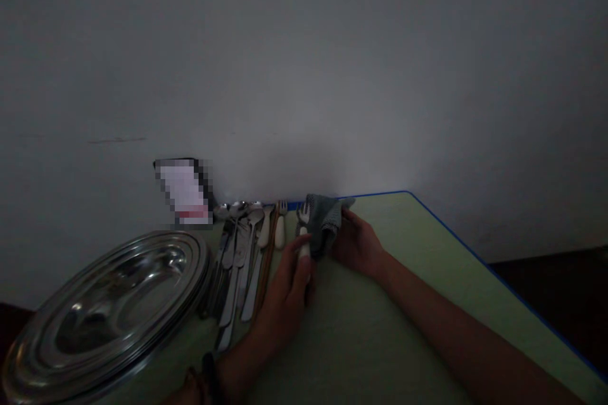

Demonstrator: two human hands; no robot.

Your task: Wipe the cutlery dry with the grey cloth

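My left hand (293, 275) is closed round the pale handle of a fork (304, 231), whose metal tines point up and away from me. Against the tines rests a grey-green cloth (325, 218), bunched up in my right hand (358, 242). The right fingers are partly hidden behind the cloth. Just left of the fork, a second pale-handled fork (280, 231) lies on the table. Beside it is a pair of brown chopsticks (268, 253), then a row of metal spoons and knives (237, 259).
A stack of oval metal trays (123, 304) with compartments fills the left side. Behind it a phone-like object (185, 190), blurred out, leans on the wall (304, 76). The light green table (403, 228) has a blue edge and touches the wall at the back.
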